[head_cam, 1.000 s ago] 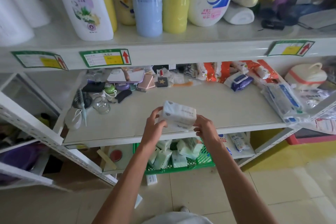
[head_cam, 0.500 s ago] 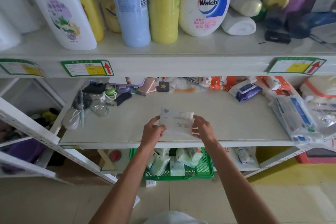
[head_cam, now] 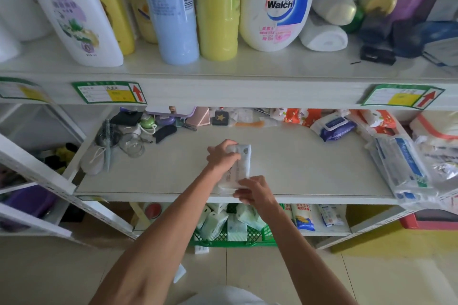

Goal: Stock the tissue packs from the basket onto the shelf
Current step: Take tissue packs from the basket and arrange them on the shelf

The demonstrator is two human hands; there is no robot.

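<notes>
A: In the head view, what do we have in the hands?

B: We see one tissue pack [head_cam: 240,168] held from both ends. The left hand [head_cam: 222,155] has its fingers curled over the far end. The right hand [head_cam: 253,191] pinches the near end, close to the front edge of the middle shelf [head_cam: 309,171].

A: Is the pack down?

B: It seems to lie on the shelf board, with its long side running from front to back. We cannot tell if its weight is fully on the board. It is in the bare middle part, well apart from the blue wet wipes pack [head_cam: 333,127] at the back right and from the glass jar [head_cam: 133,148] at the left.

A: And the rest of the stock?

B: The green basket [head_cam: 247,239] stands below the middle shelf, just under the hands, and several more tissue packs [head_cam: 213,223] are in it. So we judge this is the placing step for one pack, with much stock left to move.

A: What does the next move ask from us?

B: We think both hands must let go without dragging the pack. It is soft and sits near the edge, so perhaps we should push it deeper first. Then one hand must go down under the shelf board to the basket for the next pack.
</notes>
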